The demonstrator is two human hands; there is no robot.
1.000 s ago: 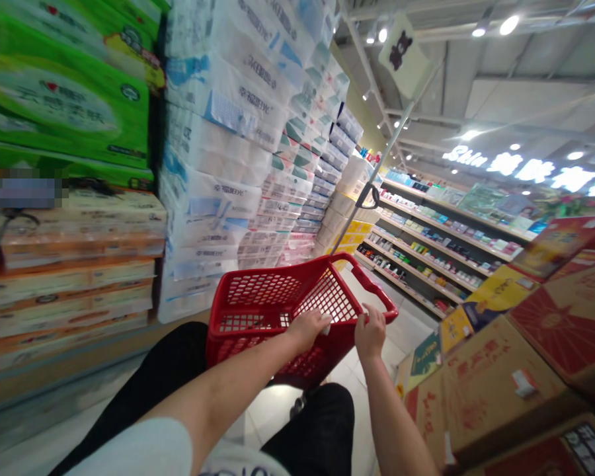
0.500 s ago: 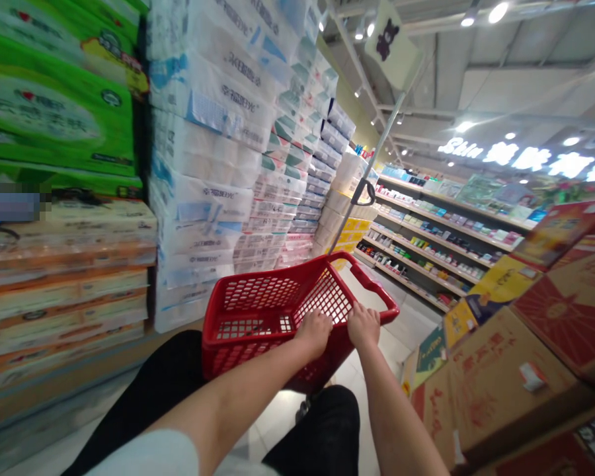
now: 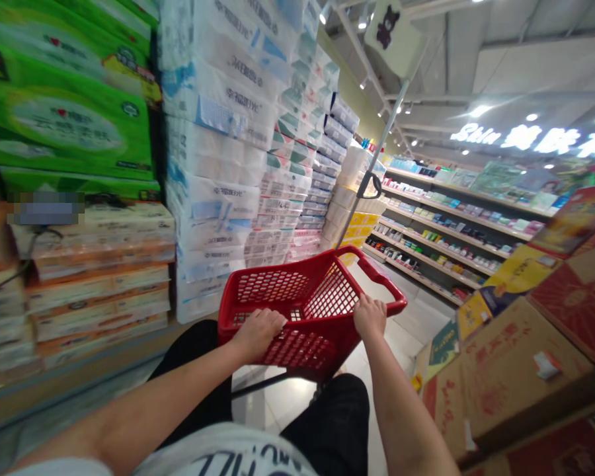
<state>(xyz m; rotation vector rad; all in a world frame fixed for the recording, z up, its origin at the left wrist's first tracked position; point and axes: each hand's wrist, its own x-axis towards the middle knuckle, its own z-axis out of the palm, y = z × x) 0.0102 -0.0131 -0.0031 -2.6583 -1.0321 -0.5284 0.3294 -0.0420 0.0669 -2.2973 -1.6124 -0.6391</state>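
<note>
The red shopping cart point(image 3: 305, 347) stands on the tiled floor point(image 3: 285, 400), directly before the person, and it is turned at an angle. The left hand point(image 3: 260, 332) lies on the near long rim of the cart, toward its left corner; its fingers are bent over this rim and hold it. The right hand point(image 3: 370, 317) is at the near right corner, just beside the handle point(image 3: 383, 283), and its fingers are folded narrowly around the rim there. Exactly where the fingertips of the right hand end, one cannot tell. The two hands are well apart from each other.

At the far right corner of the cart rises a thin grey pole point(image 3: 385, 132) with a black loop point(image 3: 371, 186), and at its top is a pale sign point(image 3: 396, 39) with a dark bear. To the left of the cart are piled green packs point(image 3: 64, 129) and, nearer to it, tall stacks of white packs point(image 3: 231, 155). To the right stand cardboard boxes point(image 3: 510, 370), and behind, shelves point(image 3: 441, 228) carry many small goods.
</note>
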